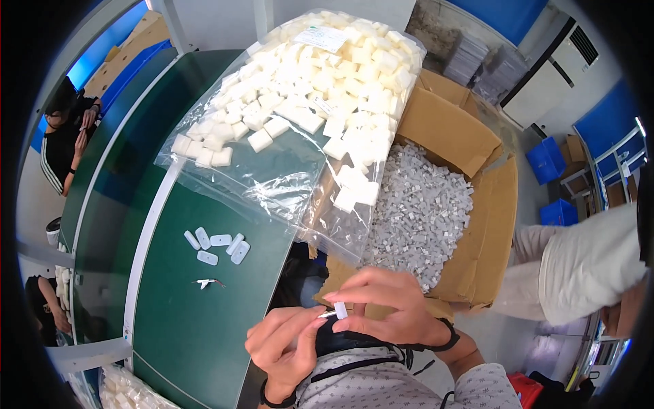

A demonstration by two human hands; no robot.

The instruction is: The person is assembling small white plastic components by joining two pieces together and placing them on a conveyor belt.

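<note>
The left hand (286, 344) and right hand (381, 303) meet at lower centre, just above the person's patterned shirt (381, 382). The right hand pinches a small white part (340, 311) between thumb and forefinger. The left hand's fingertips grip a thin pin (325, 315) whose tip touches the part. Both hands are closed on these items. Each wrist carries a dark band.

On the green belt (197, 320), to the left of the hands, lie 6 flat white tabs (216, 244) in a loose cluster. Just below them lies 1 small metal clip (206, 282), apart from the tabs.

A large clear bag (293, 170) of white foam blocks (320, 75) rests partly on the belt and partly over an open cardboard box (456, 136). The box holds a heap of small grey-white pieces (422, 211) and stands directly ahead of the hands.

At the right edge a second person in light clothing (586, 266) bends over. At the far left, 2 more people (68, 136) are at the belt's other side. Blue crates (548, 160) stand beyond the box on the right.
</note>
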